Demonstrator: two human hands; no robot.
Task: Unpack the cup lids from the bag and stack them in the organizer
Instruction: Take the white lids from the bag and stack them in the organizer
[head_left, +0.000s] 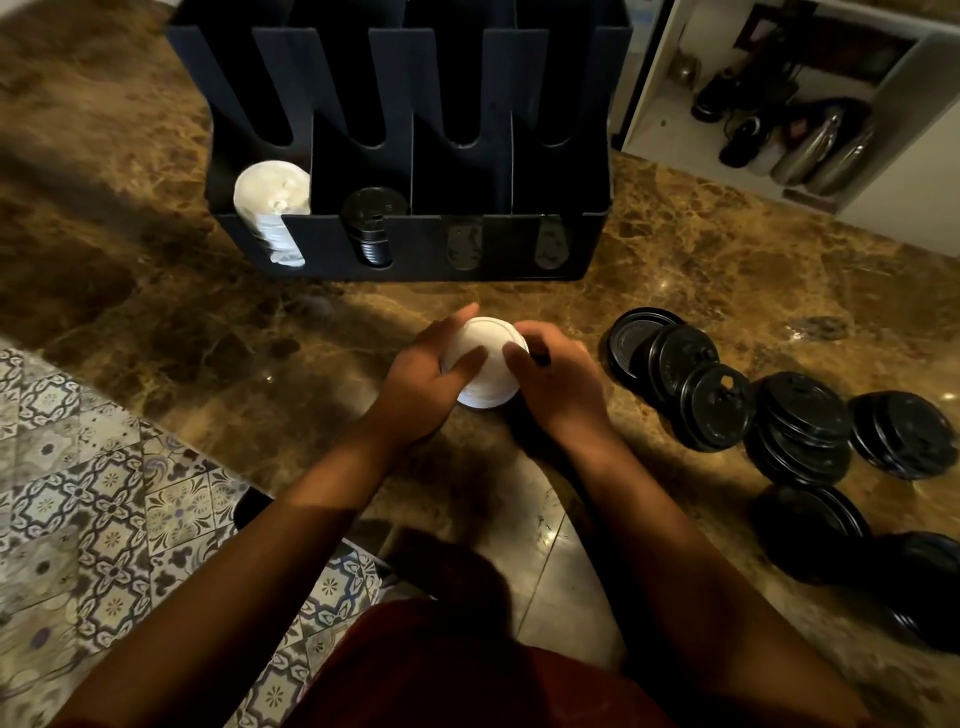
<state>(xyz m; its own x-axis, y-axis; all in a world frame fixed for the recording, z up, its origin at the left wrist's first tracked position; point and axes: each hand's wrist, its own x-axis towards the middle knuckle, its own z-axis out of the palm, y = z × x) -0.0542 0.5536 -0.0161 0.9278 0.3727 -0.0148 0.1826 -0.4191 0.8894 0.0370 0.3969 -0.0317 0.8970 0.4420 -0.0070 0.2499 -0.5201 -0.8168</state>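
Here, both hands meet over a brown marble counter (675, 218), closing from either side on a white lid (485, 364), or perhaps a short stack of white lids; from above only the top disc shows clearly. The left hand (434, 376) wraps its fingers round the left edge, with one finger lying across the top of the disc, and the right hand (556, 382) curls round the right edge, thumb resting on the top. Something small and dark shows by the right fingers, too unclear to identify. Just beyond the hands stands the black organizer (415, 244), a box divided into four front slots with tall notched dividers behind. Its leftmost slot holds a stack of white lids (272, 208), leaning a little, and the slot next to it holds a lower stack of black lids (371, 223); the two slots on the right look dark inside and their contents cannot be made out. To the right of the hands, loose black lids (727, 400) lie on the counter in an overlapping row and in several small piles, running toward the near right corner. At the far right an open cabinet (779, 104) shows metal flasks and other dark items. Patterned floor tiles (104, 493) are visible at the left below the counter edge.
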